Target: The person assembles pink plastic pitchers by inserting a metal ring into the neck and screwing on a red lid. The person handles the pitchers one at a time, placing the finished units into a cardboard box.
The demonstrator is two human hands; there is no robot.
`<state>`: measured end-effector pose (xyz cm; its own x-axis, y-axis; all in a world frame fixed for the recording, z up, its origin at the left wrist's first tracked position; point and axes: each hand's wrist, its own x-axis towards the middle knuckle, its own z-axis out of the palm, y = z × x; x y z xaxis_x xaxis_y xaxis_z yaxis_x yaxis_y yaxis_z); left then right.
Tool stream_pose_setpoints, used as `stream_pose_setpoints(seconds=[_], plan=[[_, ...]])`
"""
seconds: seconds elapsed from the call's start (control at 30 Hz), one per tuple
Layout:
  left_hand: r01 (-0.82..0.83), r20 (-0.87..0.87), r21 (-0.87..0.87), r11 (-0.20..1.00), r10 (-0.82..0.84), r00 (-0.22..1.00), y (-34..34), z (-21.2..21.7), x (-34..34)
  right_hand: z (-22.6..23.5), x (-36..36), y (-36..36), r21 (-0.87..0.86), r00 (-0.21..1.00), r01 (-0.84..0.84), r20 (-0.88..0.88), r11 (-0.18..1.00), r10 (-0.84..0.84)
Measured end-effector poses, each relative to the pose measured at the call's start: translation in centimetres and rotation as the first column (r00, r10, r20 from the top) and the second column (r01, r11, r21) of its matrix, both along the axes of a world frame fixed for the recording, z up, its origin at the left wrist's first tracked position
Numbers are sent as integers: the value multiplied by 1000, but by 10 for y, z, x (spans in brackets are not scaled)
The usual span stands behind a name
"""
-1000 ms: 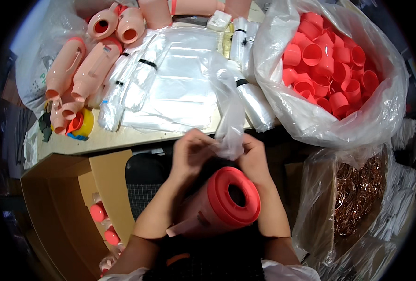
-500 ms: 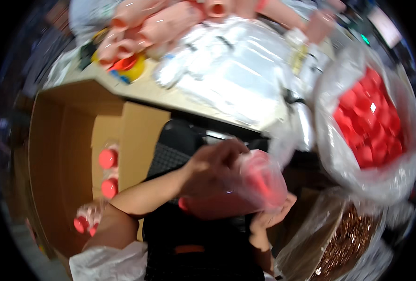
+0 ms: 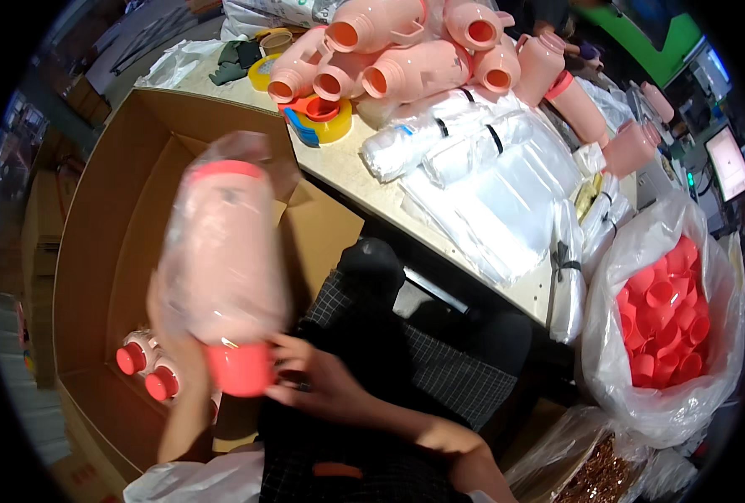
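A pink vacuum flask (image 3: 230, 243) in a clear plastic bag hangs over the open cardboard box, its red cap (image 3: 242, 370) toward me and its base away; motion blurs it slightly. My left hand (image 3: 175, 344) wraps the flask's left side, most of its fingers hidden behind it. At the right edge of the cap, the curled fingers of my right hand (image 3: 314, 377) grip the flask. Inside the cardboard box (image 3: 96, 277), bagged flasks with red caps (image 3: 162, 383) stand near my left forearm.
Several uncapped pink flasks (image 3: 423, 71) lie piled on the table (image 3: 364, 197). Yellow tape rolls (image 3: 332, 127) and stacks of clear plastic bags (image 3: 506, 193) are there too. At right stand a plastic sack of red cups (image 3: 661, 310) and a lined box of copper-coloured pieces (image 3: 599, 474).
My view has turned left. The bagged flask has swung left from over my lap to over the box, and its red cap now points toward me.
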<state>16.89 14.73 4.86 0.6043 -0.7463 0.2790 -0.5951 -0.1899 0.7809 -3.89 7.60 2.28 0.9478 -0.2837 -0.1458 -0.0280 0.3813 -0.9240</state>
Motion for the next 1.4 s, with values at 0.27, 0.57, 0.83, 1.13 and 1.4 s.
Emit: stream_pose_setpoints(seconds=[0.27,0.57,0.83,1.13,1.4], plan=[[-193,-3,531,825,229,973,-118,-142,239,12,55,-45,-118,948,139,303,983,-98],[-93,12,950,297,265,964,-135,-264,272,2,0,-277,-886,642,458,272,73,-717],[-150,5,22,988,150,989,-125,-189,242,26,52,-460,-900,787,326,429,-290,-444],[422,-479,-469,776,-625,616,-194,-8,-52,66,-54,-131,-700,495,714,521,-16,-696],[841,-867,-269,469,-498,0,-168,-56,-157,83,-325,22,-861,-88,506,17,-59,-996]])
